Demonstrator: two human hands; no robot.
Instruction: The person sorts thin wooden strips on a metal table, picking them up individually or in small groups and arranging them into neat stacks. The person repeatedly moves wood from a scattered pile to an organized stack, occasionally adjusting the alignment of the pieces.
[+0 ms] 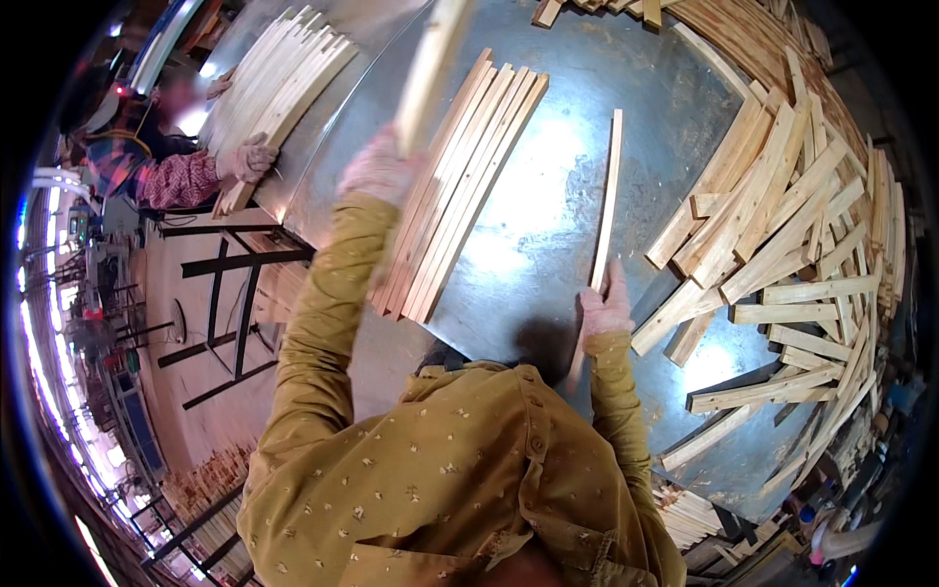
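Observation:
My left hand (377, 168), in a pale glove and slightly blurred, is closed round the lower end of a wooden board (433, 64) that is lifted up and runs past the top edge of the picture. Just right of it, a row of several wooden boards (460, 186) lies side by side on the metal table (528, 249). My right hand (606, 305), also gloved, grips a narrow wooden strip (608, 191) near its lower part. The strip stretches away from me over the table, and its near end drops toward my body.
A loose heap of wooden boards (773, 215) covers the table's right side. At the far left a co-worker's gloved hand (250, 158) rests by another row of boards (284, 88). A black metal frame (230, 264) stands below that row. More wood (597, 5) lies at the far edge.

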